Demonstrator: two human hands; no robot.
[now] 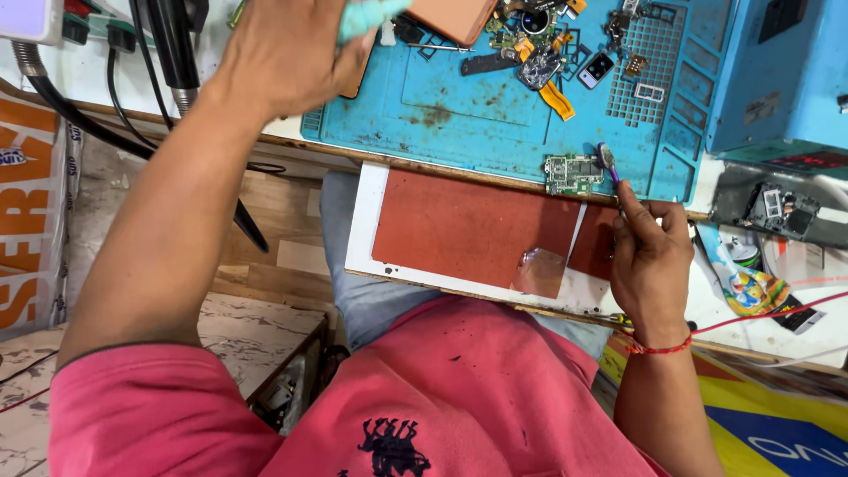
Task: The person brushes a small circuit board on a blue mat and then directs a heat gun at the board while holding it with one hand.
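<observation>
Right hand (652, 256) grips a purple brush (609, 164), bristles touching the green circuit board (572, 174) at the blue mat's (459, 115) four o'clock edge. Left hand (287, 53), at eleven o'clock, clasps a teal object (367, 16).

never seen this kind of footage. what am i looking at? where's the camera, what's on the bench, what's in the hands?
One picture, from a camera on the person's head, looking down at their own arms and pink shirt. No machine, just bare hands. The right hand holds a small purple-handled brush with its bristles against a small green circuit board at the edge of a blue work mat. The left hand reaches up, gripping something teal; what it is cannot be told. Loose phone parts lie scattered on the mat.
</observation>
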